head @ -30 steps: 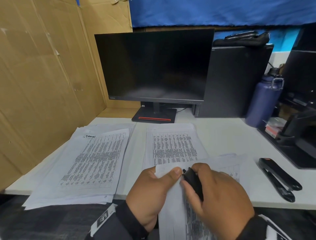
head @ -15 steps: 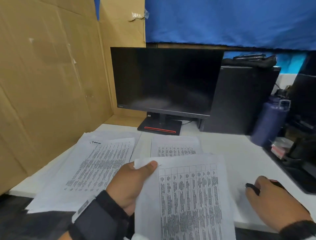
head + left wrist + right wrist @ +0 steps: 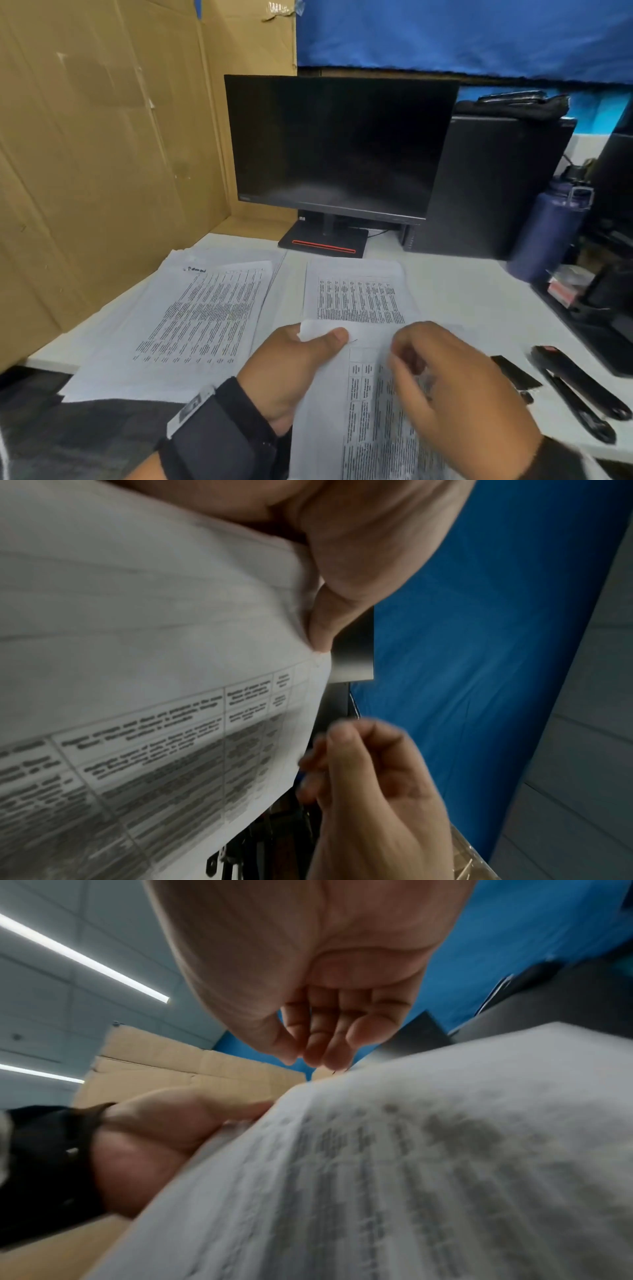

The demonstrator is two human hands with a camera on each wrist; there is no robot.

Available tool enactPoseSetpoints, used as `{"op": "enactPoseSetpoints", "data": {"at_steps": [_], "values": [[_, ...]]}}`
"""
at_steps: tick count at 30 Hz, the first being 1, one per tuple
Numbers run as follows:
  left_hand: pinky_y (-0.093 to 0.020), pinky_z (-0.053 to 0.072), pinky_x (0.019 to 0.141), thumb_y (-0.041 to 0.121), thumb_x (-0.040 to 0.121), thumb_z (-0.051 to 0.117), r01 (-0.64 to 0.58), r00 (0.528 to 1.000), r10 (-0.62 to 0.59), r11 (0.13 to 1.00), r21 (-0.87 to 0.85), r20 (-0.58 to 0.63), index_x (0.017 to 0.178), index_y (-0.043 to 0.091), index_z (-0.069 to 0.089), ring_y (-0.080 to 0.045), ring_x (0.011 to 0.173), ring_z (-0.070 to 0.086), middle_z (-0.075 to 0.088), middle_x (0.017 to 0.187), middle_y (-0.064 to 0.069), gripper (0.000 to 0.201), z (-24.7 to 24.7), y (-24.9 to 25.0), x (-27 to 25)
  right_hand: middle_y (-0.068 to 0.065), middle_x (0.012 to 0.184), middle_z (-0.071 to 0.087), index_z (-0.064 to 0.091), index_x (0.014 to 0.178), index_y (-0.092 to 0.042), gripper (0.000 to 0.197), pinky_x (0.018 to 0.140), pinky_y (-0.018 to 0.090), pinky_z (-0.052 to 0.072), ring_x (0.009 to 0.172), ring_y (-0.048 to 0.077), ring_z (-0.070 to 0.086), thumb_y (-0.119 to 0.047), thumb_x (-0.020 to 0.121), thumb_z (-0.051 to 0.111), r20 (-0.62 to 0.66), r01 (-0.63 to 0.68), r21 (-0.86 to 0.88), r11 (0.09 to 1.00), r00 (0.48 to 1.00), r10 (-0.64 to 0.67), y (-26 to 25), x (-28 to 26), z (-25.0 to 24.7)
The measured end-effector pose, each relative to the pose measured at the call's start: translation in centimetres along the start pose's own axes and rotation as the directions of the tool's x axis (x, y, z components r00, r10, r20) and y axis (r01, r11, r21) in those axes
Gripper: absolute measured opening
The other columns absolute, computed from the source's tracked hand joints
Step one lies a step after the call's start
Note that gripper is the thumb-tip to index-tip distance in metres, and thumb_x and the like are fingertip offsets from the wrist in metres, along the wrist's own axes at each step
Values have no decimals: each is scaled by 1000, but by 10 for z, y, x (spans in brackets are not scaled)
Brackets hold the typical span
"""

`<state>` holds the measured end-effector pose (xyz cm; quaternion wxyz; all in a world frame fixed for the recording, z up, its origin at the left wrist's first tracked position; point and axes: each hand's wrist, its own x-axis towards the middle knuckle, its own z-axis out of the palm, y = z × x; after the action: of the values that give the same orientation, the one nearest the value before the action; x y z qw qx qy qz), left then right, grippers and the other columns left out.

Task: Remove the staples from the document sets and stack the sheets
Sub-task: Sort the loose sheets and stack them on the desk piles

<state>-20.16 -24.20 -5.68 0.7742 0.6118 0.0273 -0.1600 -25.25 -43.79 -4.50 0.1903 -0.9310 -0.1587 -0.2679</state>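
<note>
My left hand (image 3: 294,363) grips the top-left corner of a printed document set (image 3: 376,428), thumb on top, and holds it tilted above the desk edge. A thin staple (image 3: 352,341) sticks out of the paper just beside the thumb. My right hand (image 3: 462,394) hovers over that corner, blurred; in the right wrist view its fingertips (image 3: 318,1058) are gathered just above the staple (image 3: 339,1071) and hold nothing. The black staple remover (image 3: 513,371) lies on the desk to the right. Two stacks of sheets lie beyond: a wide one (image 3: 205,318) and a smaller one (image 3: 356,298).
A black stapler (image 3: 579,390) lies right of the remover. Behind the paper stand a dark monitor (image 3: 339,147), a black computer tower (image 3: 496,185) and a purple bottle (image 3: 548,233). A cardboard wall (image 3: 102,154) closes the left side; a black desk tray (image 3: 599,315) sits at right.
My right hand carried the staple remover to the right, left it on the desk and came back empty to the stapled corner. The left hand kept hold of the set.
</note>
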Motion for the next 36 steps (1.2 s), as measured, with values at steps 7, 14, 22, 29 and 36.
{"op": "enactPoseSetpoints", "data": {"at_steps": [7,14,22,29,36], "values": [[-55,55,95,15,78,78,-5,999,9,997,-75,54,104,-11,75,-43,95,71,71,110,-37,37,5,-5,-1,-9,69,48,52,78,-29,8,42,27,35,54,11,45,-35,84,51,48,11,-57,998,999,-8,-18,18,19],[-58,55,97,16,88,76,-64,998,64,997,-31,18,99,-2,80,-44,101,73,75,105,-31,21,5,-8,1,-9,67,49,42,74,-26,21,53,32,40,60,13,50,-36,93,44,115,-262,-9,965,958,261,-29,27,33],[-51,61,88,11,95,69,-103,994,103,995,3,-36,94,1,81,-45,96,75,77,99,-28,16,2,-9,4,-1,53,51,47,53,-18,34,60,32,36,58,20,48,-21,87,46,352,-636,540,552,766,538,-33,40,43],[-60,56,97,14,95,70,-50,999,49,998,-31,-10,102,-3,78,-47,102,72,76,105,-30,20,-6,-4,8,-11,80,58,58,90,-29,11,57,27,49,68,9,59,-21,88,64,-21,-111,126,986,993,114,-26,27,35],[-62,55,97,15,94,72,-71,997,71,997,-18,-23,100,0,80,-51,104,71,77,103,-28,17,-8,1,6,0,69,51,58,73,-18,25,49,32,37,54,25,49,-9,64,80,28,199,-253,947,980,-198,-21,35,33]]}}
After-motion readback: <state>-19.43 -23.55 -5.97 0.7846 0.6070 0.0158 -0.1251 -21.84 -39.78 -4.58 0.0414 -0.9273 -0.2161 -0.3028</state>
